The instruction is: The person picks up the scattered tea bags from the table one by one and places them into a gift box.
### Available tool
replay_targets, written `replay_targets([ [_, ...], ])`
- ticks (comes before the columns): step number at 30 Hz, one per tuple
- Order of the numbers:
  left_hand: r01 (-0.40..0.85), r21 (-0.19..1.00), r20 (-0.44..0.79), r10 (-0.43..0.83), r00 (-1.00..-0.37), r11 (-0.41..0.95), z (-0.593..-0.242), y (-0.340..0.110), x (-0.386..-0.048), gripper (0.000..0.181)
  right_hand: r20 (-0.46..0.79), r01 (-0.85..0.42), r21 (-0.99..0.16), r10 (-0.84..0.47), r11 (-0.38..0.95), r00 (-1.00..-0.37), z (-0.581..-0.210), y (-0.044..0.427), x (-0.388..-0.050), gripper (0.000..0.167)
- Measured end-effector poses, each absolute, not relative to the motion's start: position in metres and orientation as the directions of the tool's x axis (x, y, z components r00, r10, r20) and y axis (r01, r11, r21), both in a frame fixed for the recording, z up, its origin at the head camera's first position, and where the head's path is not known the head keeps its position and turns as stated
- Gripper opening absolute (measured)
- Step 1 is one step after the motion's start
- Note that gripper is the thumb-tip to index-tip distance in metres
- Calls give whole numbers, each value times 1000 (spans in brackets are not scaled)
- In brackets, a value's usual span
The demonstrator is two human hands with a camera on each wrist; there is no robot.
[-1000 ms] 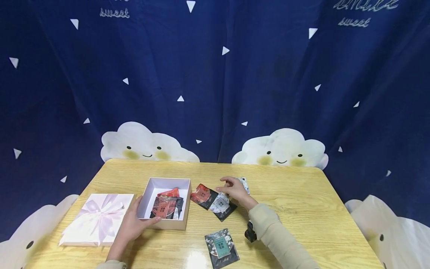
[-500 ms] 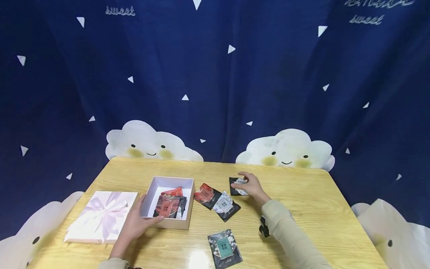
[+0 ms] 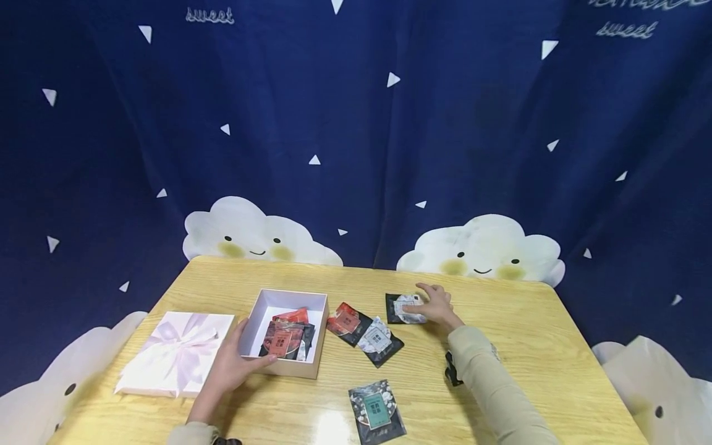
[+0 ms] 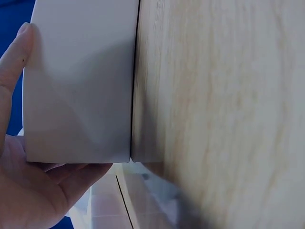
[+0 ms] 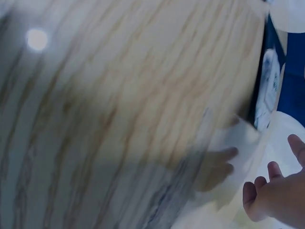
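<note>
My left hand (image 3: 232,366) grips the near left corner of an open white box (image 3: 297,369), thumb over the front wall and fingers along the left side. In the left wrist view the thumb lies at the upper edge of the box wall (image 4: 81,86). Several red and black sachets (image 3: 283,342) lie inside the box. At the back, my right hand (image 3: 436,306) is over a black-and-white sachet (image 3: 395,309), its fingers spread and the thumb near the label. In the right wrist view the fingers of the right hand (image 5: 276,195) are apart, with the sachet (image 5: 268,90) beyond them.
Right of the box lie a red-and-black sachet (image 3: 347,322) and a black-and-white sachet (image 3: 380,342), touching. A green-labelled black sachet (image 3: 378,411) lies near the front. A white lid with a ribbon bow (image 3: 175,352) lies at left. A dark curtain (image 3: 356,136) hangs behind the table.
The right hand has shifted right over the back sachet, uncovering more of it, and its fingers have spread. The left hand stays on the box. The whole view has shifted slightly.
</note>
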State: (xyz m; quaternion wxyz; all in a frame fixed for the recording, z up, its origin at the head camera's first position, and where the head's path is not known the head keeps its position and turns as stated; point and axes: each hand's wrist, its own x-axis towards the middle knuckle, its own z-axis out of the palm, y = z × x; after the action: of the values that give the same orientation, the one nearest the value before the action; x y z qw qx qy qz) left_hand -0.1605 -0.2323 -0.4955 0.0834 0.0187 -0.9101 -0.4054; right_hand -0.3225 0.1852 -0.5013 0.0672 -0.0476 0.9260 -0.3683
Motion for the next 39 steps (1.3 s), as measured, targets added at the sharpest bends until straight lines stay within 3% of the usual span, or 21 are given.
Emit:
replay_targets([
  [9, 34, 728, 136, -95, -986, 685, -498, -234, -162, 105, -152, -27, -561, -135, 828, -979, -507, 192, -322, 90],
  [17, 31, 722, 134, -96, -986, 691, -498, -234, -162, 106, -144, -21, -530, -114, 848, -983, -511, 189, -322, 87],
  [33, 10, 732, 108, -102, -989, 681, -497, -233, -161, 107, -5, 24, -630, 27, 776, -1000, -513, 182, -317, 66],
  [39, 14, 727, 113, -101, -988, 686, -497, -233, -161, 107, -5, 48, -806, 74, 590, -997, -515, 180, -318, 43],
])
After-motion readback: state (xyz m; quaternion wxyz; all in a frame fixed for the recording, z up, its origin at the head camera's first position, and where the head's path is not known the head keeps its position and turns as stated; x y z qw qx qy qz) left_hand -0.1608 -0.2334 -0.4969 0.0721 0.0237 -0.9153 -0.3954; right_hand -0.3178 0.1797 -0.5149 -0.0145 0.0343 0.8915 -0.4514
